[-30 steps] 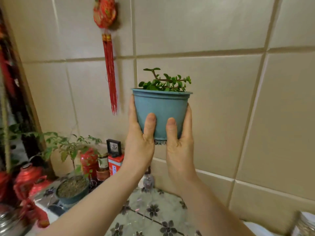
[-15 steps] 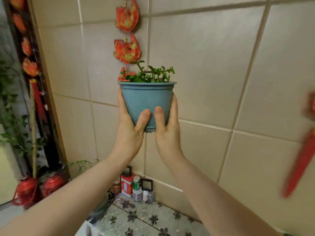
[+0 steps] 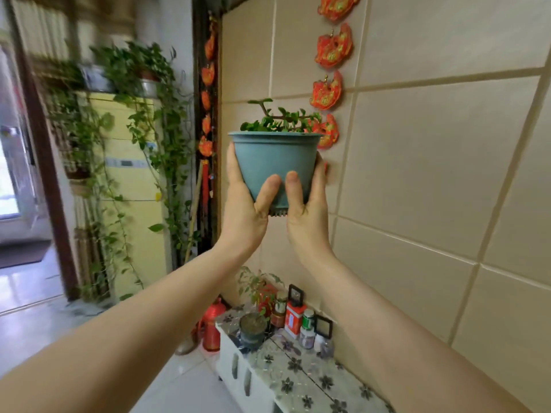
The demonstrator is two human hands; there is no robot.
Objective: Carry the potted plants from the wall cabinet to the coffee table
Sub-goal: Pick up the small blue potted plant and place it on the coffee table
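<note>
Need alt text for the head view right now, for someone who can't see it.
Both hands, left hand and right hand, hold a blue-green potted plant upright in the air before a tiled wall. Below stands a low cabinet with another potted plant and small jars.

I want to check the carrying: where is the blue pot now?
In the head view the blue pot is centre frame, held up between the left hand and right hand, before the tiled wall.
</note>
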